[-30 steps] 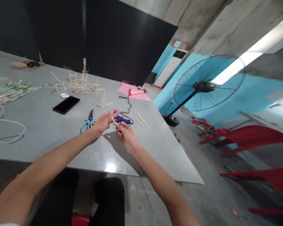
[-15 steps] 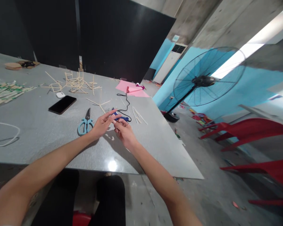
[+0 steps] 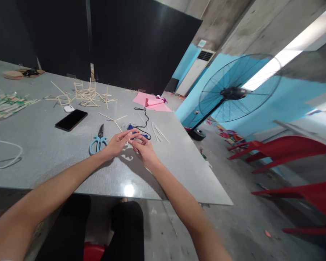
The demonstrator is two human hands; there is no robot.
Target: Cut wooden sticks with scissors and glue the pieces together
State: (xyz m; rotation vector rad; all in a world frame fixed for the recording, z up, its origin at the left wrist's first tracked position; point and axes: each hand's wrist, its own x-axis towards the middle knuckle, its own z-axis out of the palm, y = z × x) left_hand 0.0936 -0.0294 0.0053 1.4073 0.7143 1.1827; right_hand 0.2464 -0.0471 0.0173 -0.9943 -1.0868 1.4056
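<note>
My left hand (image 3: 118,144) and my right hand (image 3: 143,149) meet above the table, fingertips pressed together. Whatever the fingers pinch is too small and hidden to make out. Just behind them lies a blue glue gun (image 3: 130,126) with a black cord, partly covered by my fingers. Beyond my left hand, a few thin sticks joined in a branching shape (image 3: 113,120) rest on the table. Light-blue-handled scissors (image 3: 98,142) lie left of that hand. To the right of the glue gun are several loose thin sticks (image 3: 159,133). Whitish scraps (image 3: 127,157) lie beneath my hands.
Stick frames (image 3: 88,95) stand at the back of the grey table (image 3: 57,159). A phone (image 3: 71,120), a small white case (image 3: 69,109), packaged sticks (image 3: 9,103) and a white cable (image 3: 17,156) are leftward. Pink paper (image 3: 152,102) lies behind; a fan (image 3: 235,93) and red chairs (image 3: 285,150) stand right.
My hands have drawn slightly closer, and the left index finger, stretched out before, has come down toward the right fingertips. More of the glue gun shows. The view has shifted slightly.
</note>
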